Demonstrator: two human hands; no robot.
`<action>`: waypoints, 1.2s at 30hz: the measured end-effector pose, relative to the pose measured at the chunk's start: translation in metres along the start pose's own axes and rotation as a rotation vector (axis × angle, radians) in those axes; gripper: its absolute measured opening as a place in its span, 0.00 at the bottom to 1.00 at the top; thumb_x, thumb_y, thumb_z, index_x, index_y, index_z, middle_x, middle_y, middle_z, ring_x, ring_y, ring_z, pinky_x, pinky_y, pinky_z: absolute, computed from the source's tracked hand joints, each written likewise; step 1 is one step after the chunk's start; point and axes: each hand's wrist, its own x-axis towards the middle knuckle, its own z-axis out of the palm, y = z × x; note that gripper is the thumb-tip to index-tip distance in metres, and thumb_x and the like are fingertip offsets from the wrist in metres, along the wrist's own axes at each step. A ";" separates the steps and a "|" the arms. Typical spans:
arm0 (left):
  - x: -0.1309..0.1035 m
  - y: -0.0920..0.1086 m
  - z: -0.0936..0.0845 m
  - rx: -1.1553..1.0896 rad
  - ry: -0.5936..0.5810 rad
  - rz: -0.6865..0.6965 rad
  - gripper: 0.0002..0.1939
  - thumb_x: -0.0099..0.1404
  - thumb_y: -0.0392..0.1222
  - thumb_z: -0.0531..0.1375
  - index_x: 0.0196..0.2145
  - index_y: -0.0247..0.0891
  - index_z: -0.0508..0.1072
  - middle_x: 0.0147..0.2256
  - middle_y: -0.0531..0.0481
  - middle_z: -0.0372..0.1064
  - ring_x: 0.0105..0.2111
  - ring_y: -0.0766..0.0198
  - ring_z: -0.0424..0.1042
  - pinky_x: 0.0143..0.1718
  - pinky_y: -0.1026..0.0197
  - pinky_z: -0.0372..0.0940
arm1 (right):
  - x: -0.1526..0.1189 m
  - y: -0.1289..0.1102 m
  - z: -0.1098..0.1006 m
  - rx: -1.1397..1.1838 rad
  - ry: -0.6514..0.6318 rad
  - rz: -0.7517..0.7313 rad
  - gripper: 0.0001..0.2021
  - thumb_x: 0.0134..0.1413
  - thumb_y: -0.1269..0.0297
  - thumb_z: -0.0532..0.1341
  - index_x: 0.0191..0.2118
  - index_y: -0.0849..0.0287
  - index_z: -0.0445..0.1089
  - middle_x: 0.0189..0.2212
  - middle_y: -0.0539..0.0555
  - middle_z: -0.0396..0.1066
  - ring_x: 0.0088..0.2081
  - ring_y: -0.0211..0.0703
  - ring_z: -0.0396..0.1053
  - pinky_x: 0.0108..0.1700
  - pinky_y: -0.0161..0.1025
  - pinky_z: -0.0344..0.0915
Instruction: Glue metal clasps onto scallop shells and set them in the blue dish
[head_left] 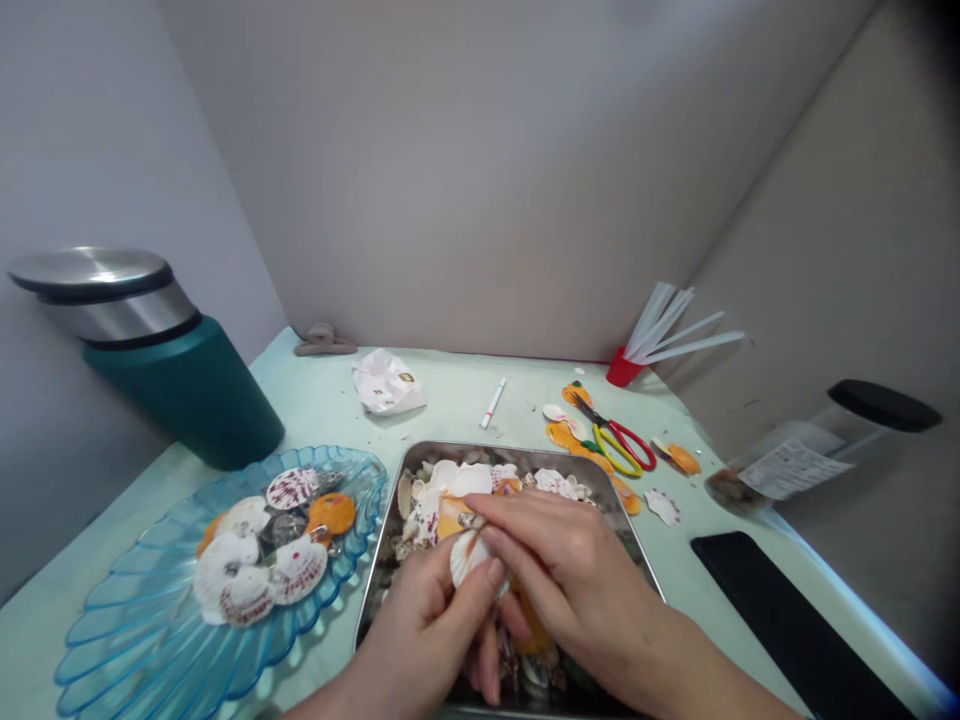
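Resting between both hands over the steel tray (517,456), the white scallop shell (463,562) shows a fan outline, fine ribs and an orange-brown streak. The left hand (431,605) grips it, thumb pressed across its face; the right hand (570,560) also grasps it, thumb and forefinger closed about its upper edge, where a small shiny metal piece (471,520) shows. Whether that piece is fixed to the shell is hidden by the fingers.

The shell should feel very light and stiff, with no give. Its ribs probably offer some grip, though the inner side may be slick, and the thin rim looks likely to chip under a hard squeeze. The thicker part near the hinge seems the safest hold, with the thumb laid flat on the face.

Below, loose shells (472,478) fill the tray, some smooth and rounded, others knobbly. The blue dish (180,650) is see-through, glossy and deeply fluted, and carries more ribbed scallops (232,555), white, speckled and orange. Orange shells (590,458) lie beside pliers (619,446) with yellow and red grips.
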 end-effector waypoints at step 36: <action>-0.001 0.012 -0.016 -0.139 0.290 -0.016 0.20 0.61 0.54 0.57 0.26 0.32 0.73 0.09 0.54 0.62 0.13 0.71 0.57 0.20 0.69 0.52 | -0.057 0.008 -0.025 -0.358 -0.388 0.399 0.17 0.58 0.68 0.56 0.53 0.55 0.66 0.41 0.59 0.75 0.43 0.55 0.71 0.44 0.49 0.65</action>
